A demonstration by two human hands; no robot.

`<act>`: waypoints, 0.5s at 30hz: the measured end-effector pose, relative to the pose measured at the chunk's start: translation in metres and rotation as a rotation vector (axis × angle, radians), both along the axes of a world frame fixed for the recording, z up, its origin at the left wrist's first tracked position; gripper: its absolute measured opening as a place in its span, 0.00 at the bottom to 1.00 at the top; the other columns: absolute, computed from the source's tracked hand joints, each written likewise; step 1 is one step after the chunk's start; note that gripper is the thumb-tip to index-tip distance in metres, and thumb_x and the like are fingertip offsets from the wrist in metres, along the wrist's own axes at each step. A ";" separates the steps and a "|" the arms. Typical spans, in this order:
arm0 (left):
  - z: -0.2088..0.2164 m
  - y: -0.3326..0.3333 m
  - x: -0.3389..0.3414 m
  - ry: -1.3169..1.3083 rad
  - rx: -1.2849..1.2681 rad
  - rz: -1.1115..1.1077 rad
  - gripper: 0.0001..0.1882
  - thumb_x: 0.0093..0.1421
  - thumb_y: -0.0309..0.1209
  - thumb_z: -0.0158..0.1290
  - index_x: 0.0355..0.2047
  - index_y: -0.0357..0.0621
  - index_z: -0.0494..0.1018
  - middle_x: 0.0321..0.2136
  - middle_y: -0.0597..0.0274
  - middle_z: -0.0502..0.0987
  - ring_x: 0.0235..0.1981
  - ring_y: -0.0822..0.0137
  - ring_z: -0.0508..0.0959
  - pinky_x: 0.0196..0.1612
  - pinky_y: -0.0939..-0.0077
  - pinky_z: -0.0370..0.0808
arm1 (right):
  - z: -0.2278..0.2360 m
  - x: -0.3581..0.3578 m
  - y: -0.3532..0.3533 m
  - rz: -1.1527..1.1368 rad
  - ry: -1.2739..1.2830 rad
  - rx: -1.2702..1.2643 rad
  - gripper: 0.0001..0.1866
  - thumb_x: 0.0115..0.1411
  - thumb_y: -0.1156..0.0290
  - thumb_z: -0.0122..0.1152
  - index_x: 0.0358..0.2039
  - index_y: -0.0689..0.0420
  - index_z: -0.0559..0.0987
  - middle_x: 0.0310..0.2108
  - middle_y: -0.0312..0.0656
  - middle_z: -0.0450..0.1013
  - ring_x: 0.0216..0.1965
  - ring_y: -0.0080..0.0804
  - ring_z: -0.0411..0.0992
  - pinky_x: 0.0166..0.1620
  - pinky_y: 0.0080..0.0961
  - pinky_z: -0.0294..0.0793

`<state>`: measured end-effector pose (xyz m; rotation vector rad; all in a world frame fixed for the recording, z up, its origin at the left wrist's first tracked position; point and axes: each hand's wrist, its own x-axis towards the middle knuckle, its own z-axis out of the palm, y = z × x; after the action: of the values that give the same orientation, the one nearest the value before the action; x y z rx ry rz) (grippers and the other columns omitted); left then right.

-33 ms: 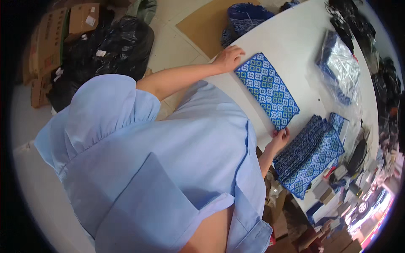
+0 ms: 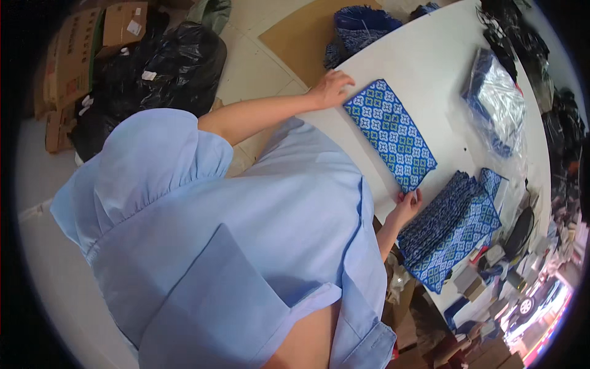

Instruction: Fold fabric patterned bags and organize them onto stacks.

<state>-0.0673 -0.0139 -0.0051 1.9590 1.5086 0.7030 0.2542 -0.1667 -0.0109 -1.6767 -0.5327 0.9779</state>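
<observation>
A folded blue cloth (image 2: 391, 132) with a white and green lattice pattern lies flat on the white table (image 2: 439, 111). Just off its far left corner is my left hand (image 2: 330, 90), fingers loosely bent and apart, holding nothing. At the cloth's near corner, my right hand (image 2: 407, 206) pinches the edge between thumb and fingers. Close to the right of that hand sits a stack of folded cloths (image 2: 452, 224) in the same pattern, its layered edges showing.
A clear plastic package (image 2: 496, 104) with blue contents lies at the table's far right. Dark blue textiles (image 2: 362, 31) are piled beyond the table edge. Black bags (image 2: 178, 71) and cardboard boxes (image 2: 70, 58) stand at left. Small clutter (image 2: 491, 264) covers the table's right end.
My left hand has shifted slightly left, away from the cloth's corner. My right hand keeps its pinch, and the cloth lies as before.
</observation>
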 end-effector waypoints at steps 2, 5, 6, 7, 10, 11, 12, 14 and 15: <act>0.009 -0.025 -0.002 0.114 0.185 -0.160 0.22 0.42 0.24 0.44 0.42 0.50 0.65 0.35 0.61 0.66 0.41 0.61 0.64 0.43 0.64 0.62 | 0.009 -0.001 -0.001 -0.020 0.052 0.034 0.16 0.54 0.75 0.47 0.45 0.57 0.61 0.26 0.36 0.63 0.21 0.21 0.62 0.27 0.18 0.66; 0.016 -0.035 0.004 0.170 0.182 -0.163 0.20 0.42 0.24 0.47 0.39 0.52 0.68 0.32 0.64 0.67 0.38 0.63 0.65 0.40 0.70 0.63 | 0.012 0.000 -0.001 -0.009 0.116 0.085 0.18 0.53 0.75 0.50 0.45 0.57 0.60 0.26 0.36 0.63 0.22 0.22 0.63 0.29 0.18 0.68; 0.013 -0.034 0.009 0.196 0.175 -0.125 0.18 0.43 0.24 0.48 0.37 0.50 0.69 0.30 0.65 0.69 0.36 0.64 0.66 0.39 0.73 0.64 | 0.008 0.004 0.000 0.010 0.171 0.115 0.18 0.53 0.74 0.50 0.45 0.57 0.61 0.27 0.37 0.64 0.22 0.22 0.63 0.30 0.19 0.68; 0.011 -0.032 0.011 0.193 0.173 -0.120 0.18 0.43 0.24 0.48 0.37 0.50 0.69 0.30 0.65 0.69 0.36 0.64 0.66 0.39 0.73 0.64 | 0.006 0.008 0.000 0.030 0.225 0.146 0.18 0.54 0.74 0.50 0.45 0.58 0.61 0.27 0.37 0.64 0.23 0.23 0.64 0.31 0.20 0.68; 0.008 -0.021 0.011 -0.087 0.030 -0.044 0.15 0.43 0.26 0.50 0.35 0.49 0.70 0.27 0.64 0.71 0.33 0.65 0.68 0.38 0.73 0.65 | 0.009 0.006 0.004 -0.006 0.248 0.147 0.16 0.53 0.75 0.50 0.44 0.58 0.62 0.29 0.38 0.65 0.23 0.24 0.65 0.31 0.21 0.69; 0.014 -0.016 0.012 -0.128 0.045 -0.023 0.13 0.42 0.27 0.50 0.32 0.48 0.70 0.26 0.63 0.71 0.32 0.63 0.68 0.38 0.72 0.65 | 0.010 0.007 0.004 -0.003 0.244 0.145 0.16 0.53 0.75 0.50 0.44 0.58 0.62 0.29 0.38 0.65 0.23 0.24 0.65 0.31 0.21 0.69; 0.019 -0.011 0.011 -0.167 0.060 0.001 0.11 0.42 0.27 0.50 0.29 0.46 0.71 0.24 0.63 0.72 0.32 0.62 0.69 0.38 0.71 0.66 | 0.011 0.009 0.006 0.007 0.273 0.185 0.16 0.54 0.75 0.49 0.43 0.59 0.63 0.29 0.39 0.66 0.23 0.24 0.65 0.31 0.21 0.69; 0.018 -0.004 0.017 -0.311 -0.046 0.000 0.10 0.43 0.27 0.49 0.29 0.46 0.71 0.24 0.62 0.72 0.30 0.62 0.71 0.36 0.71 0.67 | 0.012 0.009 0.008 0.018 0.302 0.228 0.15 0.54 0.76 0.49 0.43 0.59 0.63 0.30 0.40 0.66 0.24 0.24 0.65 0.31 0.21 0.69; 0.018 -0.002 0.021 -0.449 -0.100 0.101 0.09 0.43 0.29 0.50 0.28 0.45 0.71 0.24 0.61 0.72 0.29 0.62 0.71 0.36 0.72 0.68 | 0.013 0.009 0.010 0.024 0.318 0.234 0.15 0.54 0.76 0.48 0.43 0.59 0.63 0.30 0.40 0.66 0.23 0.24 0.65 0.31 0.21 0.69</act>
<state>-0.0460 -0.0162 0.0126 1.5289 1.3389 1.0117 0.2634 -0.1569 0.0023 -1.2800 -0.4362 1.1287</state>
